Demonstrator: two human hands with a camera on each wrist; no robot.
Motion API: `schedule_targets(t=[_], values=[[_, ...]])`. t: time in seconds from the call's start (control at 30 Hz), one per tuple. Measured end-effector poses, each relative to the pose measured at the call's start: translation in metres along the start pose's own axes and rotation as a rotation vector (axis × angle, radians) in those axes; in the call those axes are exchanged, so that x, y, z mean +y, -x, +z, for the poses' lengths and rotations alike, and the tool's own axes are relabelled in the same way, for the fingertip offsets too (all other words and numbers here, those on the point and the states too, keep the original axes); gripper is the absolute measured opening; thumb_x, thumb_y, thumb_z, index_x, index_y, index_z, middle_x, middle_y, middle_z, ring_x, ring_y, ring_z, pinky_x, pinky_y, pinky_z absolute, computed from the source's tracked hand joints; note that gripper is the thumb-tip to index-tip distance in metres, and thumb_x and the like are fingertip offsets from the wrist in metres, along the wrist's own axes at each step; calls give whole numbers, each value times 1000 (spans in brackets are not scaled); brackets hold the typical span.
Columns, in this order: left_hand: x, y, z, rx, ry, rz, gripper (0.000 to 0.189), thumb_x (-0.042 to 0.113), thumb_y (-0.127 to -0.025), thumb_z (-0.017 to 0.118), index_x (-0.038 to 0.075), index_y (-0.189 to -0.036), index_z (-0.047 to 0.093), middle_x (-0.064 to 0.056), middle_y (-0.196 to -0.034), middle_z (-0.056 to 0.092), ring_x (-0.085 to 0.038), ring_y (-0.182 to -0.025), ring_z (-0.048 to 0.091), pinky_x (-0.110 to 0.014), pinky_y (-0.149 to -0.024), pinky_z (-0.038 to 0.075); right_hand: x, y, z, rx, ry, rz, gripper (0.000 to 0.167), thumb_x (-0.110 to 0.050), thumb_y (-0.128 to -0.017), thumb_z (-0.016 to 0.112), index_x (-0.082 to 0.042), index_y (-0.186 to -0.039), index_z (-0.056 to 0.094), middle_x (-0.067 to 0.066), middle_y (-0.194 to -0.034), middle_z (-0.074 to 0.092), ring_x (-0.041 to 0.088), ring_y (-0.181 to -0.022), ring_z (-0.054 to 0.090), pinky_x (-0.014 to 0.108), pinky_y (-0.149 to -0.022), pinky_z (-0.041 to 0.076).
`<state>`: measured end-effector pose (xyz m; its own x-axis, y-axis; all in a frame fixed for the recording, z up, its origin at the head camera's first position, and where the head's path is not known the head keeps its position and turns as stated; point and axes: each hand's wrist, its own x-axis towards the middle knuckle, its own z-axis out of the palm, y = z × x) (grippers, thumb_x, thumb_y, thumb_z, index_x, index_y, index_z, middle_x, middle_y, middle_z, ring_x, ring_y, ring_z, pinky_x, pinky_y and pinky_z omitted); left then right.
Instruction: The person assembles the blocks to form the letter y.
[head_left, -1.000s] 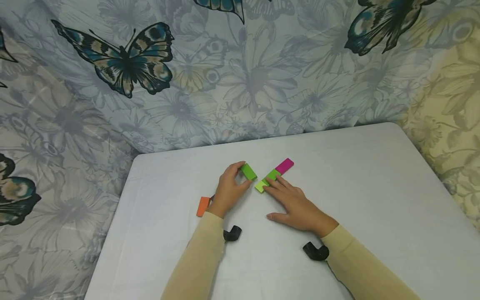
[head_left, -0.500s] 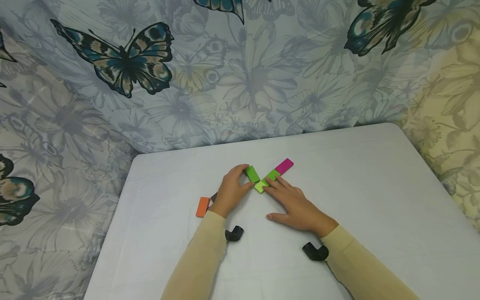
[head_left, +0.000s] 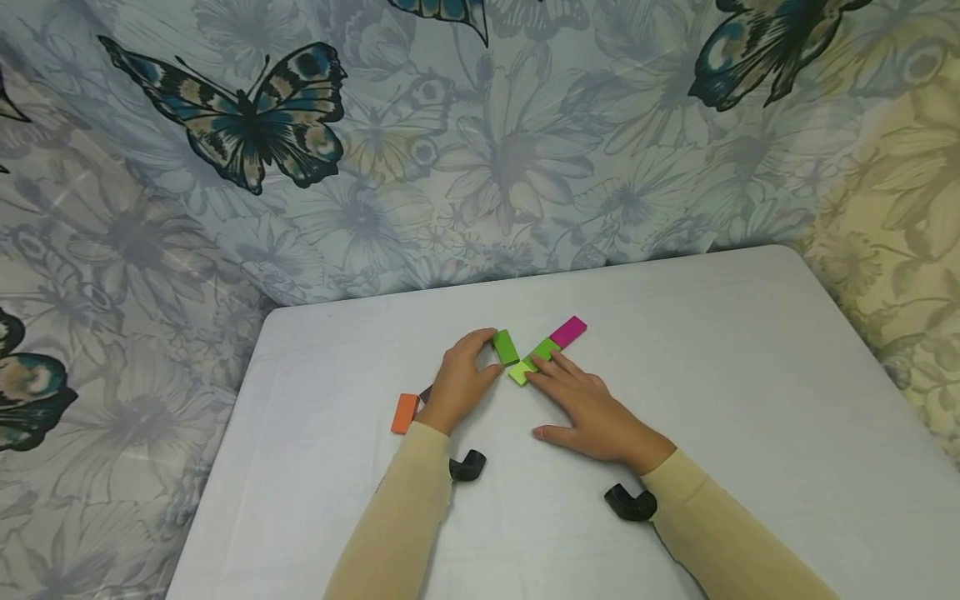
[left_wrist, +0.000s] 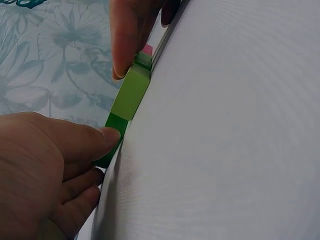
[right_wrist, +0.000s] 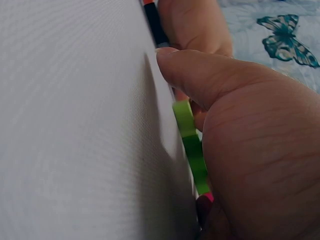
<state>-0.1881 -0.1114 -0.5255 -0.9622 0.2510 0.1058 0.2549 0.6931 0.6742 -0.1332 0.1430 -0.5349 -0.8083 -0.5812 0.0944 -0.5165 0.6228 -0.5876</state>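
My left hand [head_left: 467,377] pinches a green block [head_left: 506,347] between thumb and index finger. This block stands at an angle to a slanted row, one end right at the row's near tip. The row has a lime-green block [head_left: 519,372], another green block [head_left: 545,350] and a magenta block [head_left: 568,331]. My right hand [head_left: 592,410] lies over the row with fingers spread, fingertips resting on the lime and green blocks. In the left wrist view the thumb [left_wrist: 109,139] presses on the held green block, beside the lime-green block [left_wrist: 131,92].
An orange block [head_left: 405,413] lies left of my left wrist, with a dark block [head_left: 426,394] partly hidden behind that hand. The white-covered table [head_left: 720,367] ends at a patterned butterfly cloth [head_left: 517,167]. Black wrist-worn pieces show at both sleeves.
My left hand has shifted slightly right and turned the green block steeper, bringing its near end up to the lime-green block. The right hand and the row have stayed in place.
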Motion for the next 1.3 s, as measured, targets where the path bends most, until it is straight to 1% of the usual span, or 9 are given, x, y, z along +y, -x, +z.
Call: schedule_targets(t=[0.2, 0.3, 0.7, 1.07, 1.3], values=[[0, -2, 3, 8, -6, 29, 57, 11, -99, 84, 7, -151, 62, -8, -152, 62, -23, -145, 54, -36, -120, 39, 0, 0, 0, 1, 4, 4, 86, -46, -97, 83, -15, -168, 45, 4, -178, 27, 32, -165, 9, 69, -116, 30], [2, -2, 4, 9, -10, 33, 56, 12, -99, 84, 8, -151, 63, -8, -152, 63, -22, -145, 54, -36, -120, 40, 0, 1, 0, -2, 3, 6, 86, -46, -97, 83, -15, -167, 46, 5, -178, 28, 33, -165, 9, 69, -116, 30], [4, -2, 7, 4, -31, 28, 55, 16, -100, 83, 10, -151, 63, -5, -153, 62, -20, -146, 53, -34, -120, 39, -1, 0, -3, -8, 1, 6, 85, -46, -97, 83, -14, -167, 46, 5, -178, 27, 33, -165, 9, 68, -117, 30], [6, -1, 5, -5, -22, 12, 56, 16, -100, 83, 10, -152, 63, -5, -154, 61, -19, -146, 52, -33, -120, 38, -1, 0, -2, -8, 1, 7, 86, -46, -97, 83, -14, -167, 45, 5, -178, 28, 33, -165, 9, 69, -118, 29], [3, 0, 4, 5, -3, 10, 57, 17, -100, 84, 11, -152, 63, -4, -154, 61, -19, -146, 52, -35, -121, 38, 0, 0, 0, -8, 2, 2, 86, -46, -97, 82, -14, -168, 45, 6, -178, 27, 33, -165, 9, 69, -117, 30]])
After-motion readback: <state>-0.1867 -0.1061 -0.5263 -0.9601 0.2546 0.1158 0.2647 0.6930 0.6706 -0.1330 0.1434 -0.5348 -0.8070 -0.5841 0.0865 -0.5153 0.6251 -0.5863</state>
